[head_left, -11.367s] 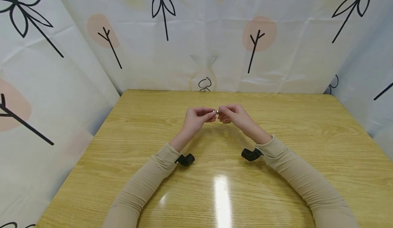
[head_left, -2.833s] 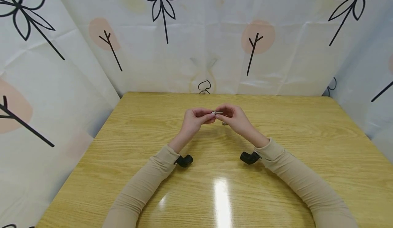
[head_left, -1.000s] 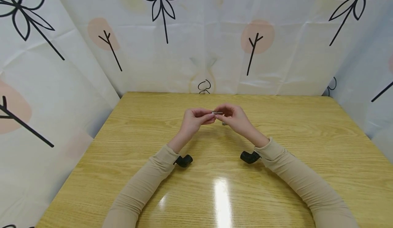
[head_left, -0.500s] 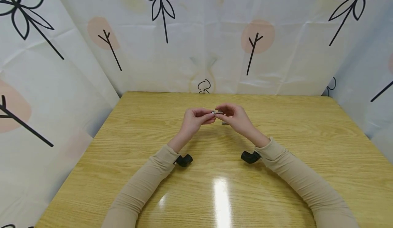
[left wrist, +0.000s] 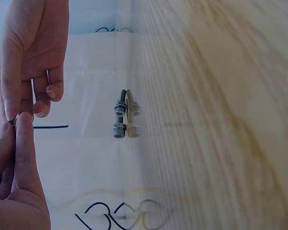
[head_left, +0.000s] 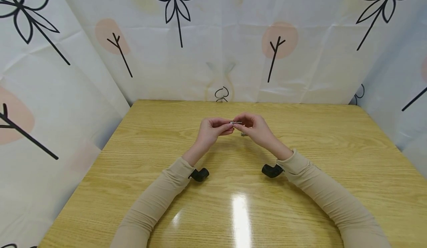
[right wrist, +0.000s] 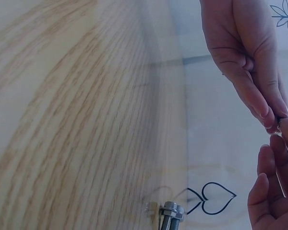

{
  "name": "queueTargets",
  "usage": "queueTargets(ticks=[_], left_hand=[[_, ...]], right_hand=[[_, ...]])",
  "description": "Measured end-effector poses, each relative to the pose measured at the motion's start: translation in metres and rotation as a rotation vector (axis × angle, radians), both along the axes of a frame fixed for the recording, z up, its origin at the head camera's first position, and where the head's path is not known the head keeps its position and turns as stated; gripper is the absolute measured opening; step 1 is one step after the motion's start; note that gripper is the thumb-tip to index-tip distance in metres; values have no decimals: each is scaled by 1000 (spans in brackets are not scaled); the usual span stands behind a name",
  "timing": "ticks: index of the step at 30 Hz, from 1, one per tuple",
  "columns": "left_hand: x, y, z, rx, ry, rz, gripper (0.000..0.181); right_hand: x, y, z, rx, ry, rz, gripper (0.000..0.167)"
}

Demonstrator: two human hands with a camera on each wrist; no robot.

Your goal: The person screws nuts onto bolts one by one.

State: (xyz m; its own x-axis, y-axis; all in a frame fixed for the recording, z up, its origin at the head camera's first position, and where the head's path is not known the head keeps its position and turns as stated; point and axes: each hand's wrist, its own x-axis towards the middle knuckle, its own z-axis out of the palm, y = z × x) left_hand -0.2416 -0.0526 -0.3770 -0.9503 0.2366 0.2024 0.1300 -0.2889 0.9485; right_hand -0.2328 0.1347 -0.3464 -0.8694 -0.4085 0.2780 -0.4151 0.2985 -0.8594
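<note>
In the head view my left hand (head_left: 210, 129) pinches a small metal bolt (head_left: 238, 122) between thumb and fingers. Its thin shank points right, toward the palm of my right hand (head_left: 257, 129). The right thumb and fingertips meet at the same bolt, close against the left fingertips, above the table. In both wrist views the fingers cover most of it, so any nut on it cannot be made out. On the table below lie silver bolts with nuts (left wrist: 120, 115), partly behind the right hand in the head view; hex heads (right wrist: 170, 209) show at the right wrist view's bottom edge.
A glossy wooden table (head_left: 166, 144) reaches back to a white patterned cloth (head_left: 200, 62), which also hangs at both sides. Black wrist camera mounts (head_left: 200, 174) stick out from the beige sleeves (head_left: 160, 192) low above the tabletop.
Since the oldest frame, the right hand has turned and its fingers have spread, baring the bolt's shank and the bolts on the table. Over the last second only the right fingertips shift slightly.
</note>
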Motion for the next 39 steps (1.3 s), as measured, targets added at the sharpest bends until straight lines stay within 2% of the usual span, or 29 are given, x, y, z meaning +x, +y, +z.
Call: queueTargets(ticks=[4,12,18,25,28,31,36,39], left_hand=[[1,0,0,1,0,-3,17],[2,-2,1,7,-4,-6,19],[2,-3,3,20,-17,1,20],[2,2,5,12,-57,-37,21],[2,7,4,-3,-99,-63,22],[2,13,1,-31,-172,-92,23],[0,23,-6,-94,-328,-120,21],[-2,28,-12,-128,-424,-114,18]], right_hand=[[-10,2,-14,-27,-10,7,18],[-11,3,-16,-64,-40,19,18],[-8,10,-13,-153,-177,22,29],[-3,26,-7,-290,-344,58,37],[-1,33,-6,-305,-417,50,36],[0,39,-8,-284,-492,33,34],[0,50,-19,-252,-589,3,35],[-3,55,-29,-269,-647,17,34]])
